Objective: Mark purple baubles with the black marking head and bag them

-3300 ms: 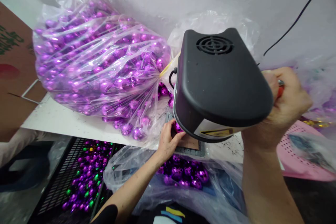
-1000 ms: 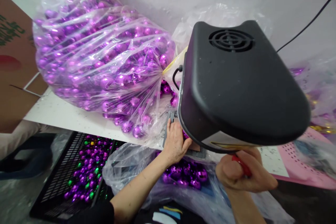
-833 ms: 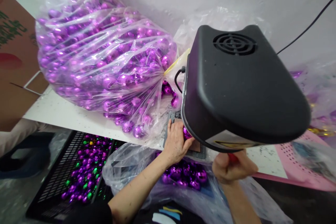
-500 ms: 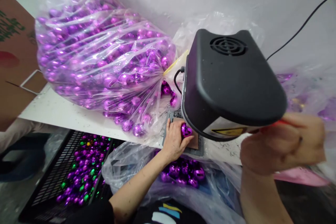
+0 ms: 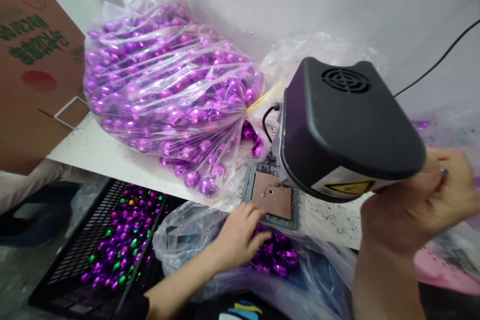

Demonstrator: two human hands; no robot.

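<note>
My left hand [image 5: 240,236] is over a clear plastic bag [image 5: 176,225] at my lap, with its fingers stretched and the thumb apart. Below the hand, shiny purple faceted balls [image 5: 277,257] lie in this bag. Just beyond my fingertips, a brown board [image 5: 267,197] with a small round hole rests on the grey base plate [image 5: 247,185] of a bench machine with a black housing [image 5: 348,130]. My right hand [image 5: 416,205] is closed at the machine's right side, around what looks like its handle, mostly hidden by the fingers and housing.
A large tied bag of purple balls [image 5: 165,85] lies on the white table [image 5: 112,152], beside a cardboard box [image 5: 33,75]. Black crates [image 5: 75,240] at lower left hold small purple and green balls. Dark shavings litter the tabletop. Another person's sleeve [image 5: 22,190] shows at left.
My left hand has come off the brown board and down toward the lap bag. The purple ball it held there is gone from the board. My right hand stays at the machine's side.
</note>
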